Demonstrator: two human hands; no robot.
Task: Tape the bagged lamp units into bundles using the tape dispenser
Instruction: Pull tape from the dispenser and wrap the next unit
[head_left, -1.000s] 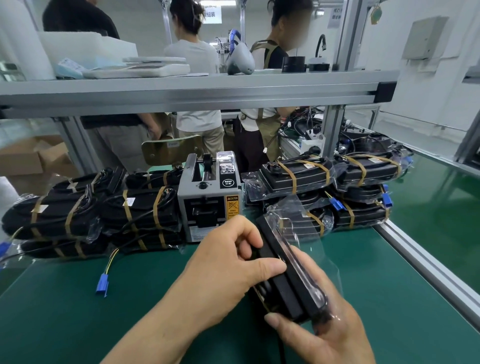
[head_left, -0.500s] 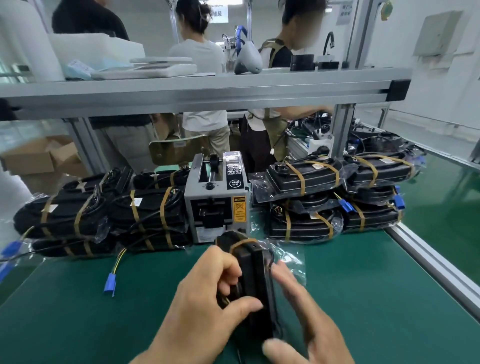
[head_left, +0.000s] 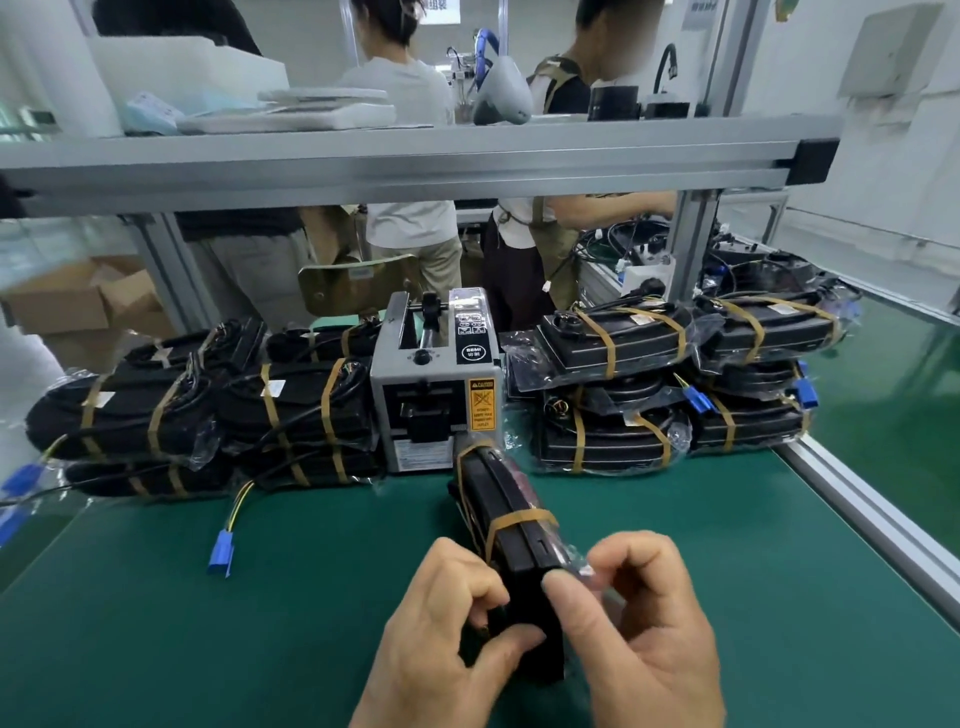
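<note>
Black plastic is mostly what can be seen of the lamp bundle (head_left: 511, 540), because its near end is covered by both hands. The arms are cut off by the bottom edge. The clear bag (head_left: 574, 558) round the bundle is shiny and blurry, so its edges are hard to make out. The far tip of the bundle is seen in front of the lower right corner of the tape dispenser (head_left: 436, 384). It cannot be told if the two are touching.

The bundle is stood on its thin edge on the green mat (head_left: 208, 649) and is pointed away from the person. Two brown tape bands (head_left: 519, 518) are wrapped round it, one near the far tip and one just past the hands. The near end is gripped by the left hand (head_left: 447, 634), with fingers curled on the left side and the thumb pressed below. The same end is pinched by the right hand (head_left: 639, 639), with the thumb laid on top and the fingers curled round the loose bag on the right.

Taped bundles are piled in a left stack (head_left: 208, 410) and a right stack (head_left: 675, 374), just beside the dispenser on each side. A blue plug (head_left: 221, 553) on thin wires is laid on the mat near the left stack. A grey metal rail (head_left: 415, 161) is set across the view above, and people (head_left: 410, 156) at work behind it are partly hidden by it.
</note>
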